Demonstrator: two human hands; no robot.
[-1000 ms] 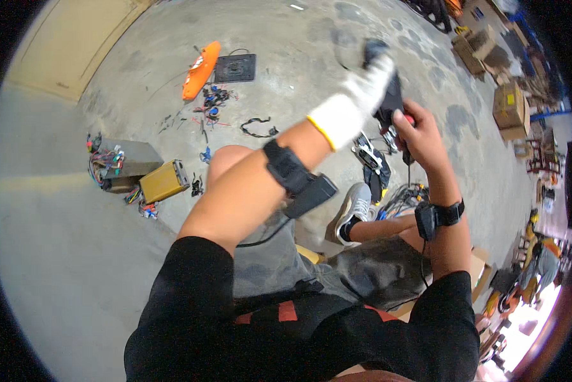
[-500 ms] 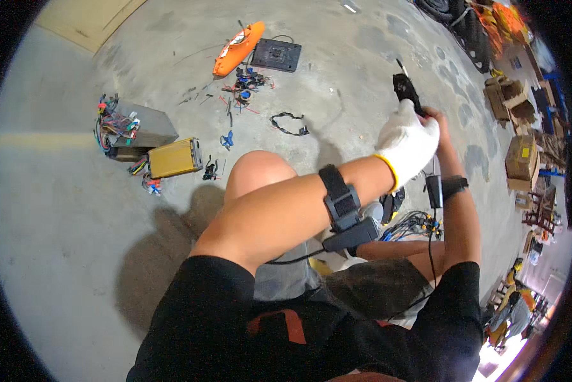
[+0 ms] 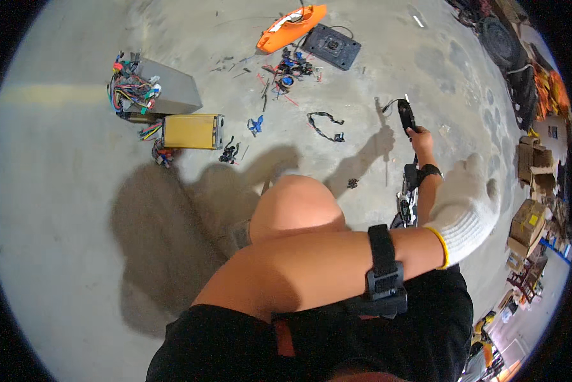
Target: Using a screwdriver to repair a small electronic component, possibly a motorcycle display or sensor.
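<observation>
My left hand [image 3: 465, 210], in a white glove with yellow cuff, is out at the right with fingers extended and apart; nothing shows in it. Beyond it, my right hand [image 3: 421, 140], bare, grips a black elongated part [image 3: 407, 116] with a silvery tip and a cable, held upright above the floor. Black and silver hardware [image 3: 407, 201] lies below that arm, partly hidden by it. To the left of the held part are a looped black harness [image 3: 317, 125] and a small dark piece [image 3: 353, 183] on the floor.
An orange panel [image 3: 273, 39], black plate [image 3: 334, 48], wire pile [image 3: 287, 71], blue connectors [image 3: 255, 126], gold box [image 3: 190, 131] and grey box [image 3: 179, 89] with wires lie on the concrete. Cardboard boxes [image 3: 529, 223] and clutter line the right side. My knee [image 3: 295, 207] is in the foreground.
My gloved left hand has let go of the black part and moved down and right. My right hand still holds it, now fully in sight. The view has turned, shifting the floor items.
</observation>
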